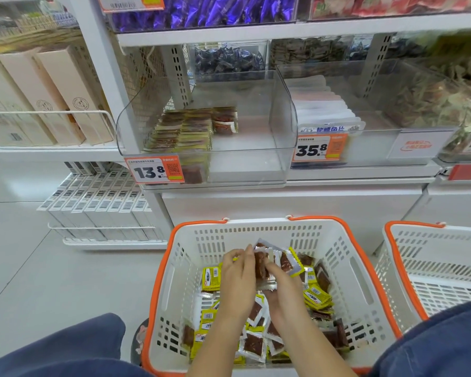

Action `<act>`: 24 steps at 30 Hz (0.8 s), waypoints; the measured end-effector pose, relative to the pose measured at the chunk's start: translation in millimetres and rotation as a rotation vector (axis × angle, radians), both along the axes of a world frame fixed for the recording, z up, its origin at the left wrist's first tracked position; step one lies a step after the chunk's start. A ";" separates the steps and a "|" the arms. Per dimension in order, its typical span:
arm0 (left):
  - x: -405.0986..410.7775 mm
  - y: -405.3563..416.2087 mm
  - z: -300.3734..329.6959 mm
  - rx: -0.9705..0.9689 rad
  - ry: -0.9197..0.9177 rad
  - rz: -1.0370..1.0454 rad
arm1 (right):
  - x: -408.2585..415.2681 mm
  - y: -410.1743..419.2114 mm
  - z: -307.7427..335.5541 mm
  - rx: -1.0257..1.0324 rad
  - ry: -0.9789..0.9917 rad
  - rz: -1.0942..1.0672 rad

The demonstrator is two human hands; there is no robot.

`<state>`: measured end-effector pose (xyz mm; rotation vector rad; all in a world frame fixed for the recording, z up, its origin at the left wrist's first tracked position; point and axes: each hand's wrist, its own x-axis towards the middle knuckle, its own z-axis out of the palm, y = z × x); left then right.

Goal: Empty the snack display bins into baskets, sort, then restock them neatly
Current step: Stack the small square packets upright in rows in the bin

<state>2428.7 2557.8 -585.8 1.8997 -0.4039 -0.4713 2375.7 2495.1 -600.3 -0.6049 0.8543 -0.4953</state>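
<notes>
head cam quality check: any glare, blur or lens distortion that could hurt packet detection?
Head view: even shop lighting, soft shadows; wide-angle bends the white shelf edges; reflections haze the clear plastic bin over its stacked packets; upper shelves look soft; the left hand, right hand and yellow-and-brown packets in the white basket are fairly sharp.

Yellow-edged snack packets (259, 341) are lying jumbled in the white basket (346, 270) at lower centre; neat rows (180, 131) are filling the clear bin (280, 123) above.

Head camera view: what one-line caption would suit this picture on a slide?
Both hands, left hand and right hand, gather small snack packets over a white basket, below a half-restocked clear bin.
</notes>
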 end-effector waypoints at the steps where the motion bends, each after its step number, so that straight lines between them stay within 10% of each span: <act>1: 3.0 1.5 0.8 0.006 0.045 -0.006 | -0.5 0.2 0.6 0.029 -0.002 -0.003; 7: 18.9 11.7 -5.7 -0.296 0.644 -0.047 | -1.7 -1.9 10.9 0.073 -0.056 -0.019; 24: 37.4 26.8 -5.2 -0.138 0.500 -0.171 | -7.9 -12.5 31.3 -0.034 0.111 -0.121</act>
